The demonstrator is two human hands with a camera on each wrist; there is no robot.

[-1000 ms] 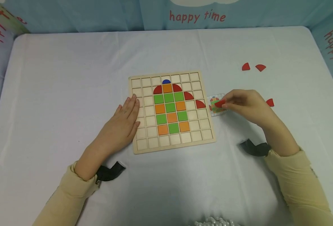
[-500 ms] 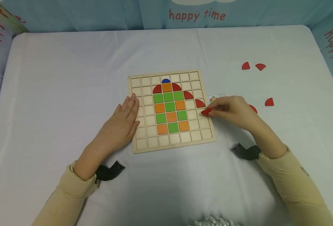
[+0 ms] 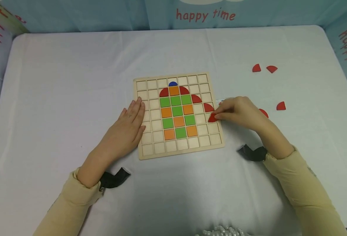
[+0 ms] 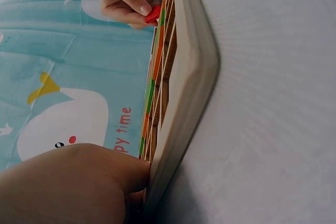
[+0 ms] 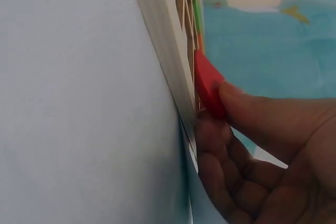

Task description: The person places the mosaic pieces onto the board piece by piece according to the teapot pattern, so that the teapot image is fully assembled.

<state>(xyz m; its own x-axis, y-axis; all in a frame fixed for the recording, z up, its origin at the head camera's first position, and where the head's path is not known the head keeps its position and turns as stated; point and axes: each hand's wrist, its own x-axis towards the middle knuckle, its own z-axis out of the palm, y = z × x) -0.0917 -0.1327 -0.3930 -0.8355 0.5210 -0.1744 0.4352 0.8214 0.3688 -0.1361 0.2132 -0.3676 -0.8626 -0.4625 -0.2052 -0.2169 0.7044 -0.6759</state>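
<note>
A wooden grid board lies mid-table, holding green and orange squares, several red quarter-circle pieces and a blue half-circle piece. My left hand rests flat along the board's left edge, fingers straight. Between thumb and fingers, my right hand pinches a red quarter-circle piece over a cell near the right edge. That piece is tilted, just below the red piece in the cell above. A small pattern card sits mostly hidden under the right hand.
Loose red pieces lie to the right: one piece and another at the back, one nearer, and one partly behind the right hand. A beaded white object shows at the front edge. Blue printed cloth borders the table.
My right hand has moved left from above the pattern card to the board's right side, carrying the red quarter-circle piece and then turning it over the cell. The left hand stays put.
</note>
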